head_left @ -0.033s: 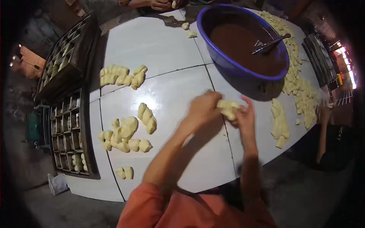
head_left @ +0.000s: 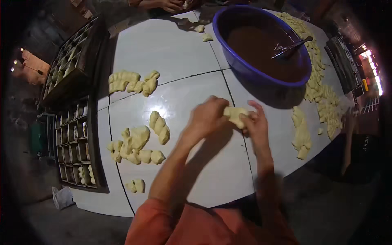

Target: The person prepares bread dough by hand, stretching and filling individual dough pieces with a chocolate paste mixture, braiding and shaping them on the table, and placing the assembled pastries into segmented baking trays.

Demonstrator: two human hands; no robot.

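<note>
A pale yellow piece of dough [head_left: 233,114] is pinched between both of my hands above the white table [head_left: 163,53]. My left hand [head_left: 207,116] grips its left side and my right hand [head_left: 255,124] holds its right side. Just beyond them stands a big blue basin [head_left: 228,34] of brown filling with a spoon [head_left: 292,47] resting in it. Shaped dough pieces lie to the left in a near cluster [head_left: 136,143] and a farther cluster [head_left: 130,81].
Dark compartment trays [head_left: 73,139] line the table's left edge, another tray [head_left: 67,61] farther back. A long row of dough pieces [head_left: 322,98] runs along the right side. Another person's hand [head_left: 169,5] works at the far edge. A dark tray [head_left: 343,61] sits at right.
</note>
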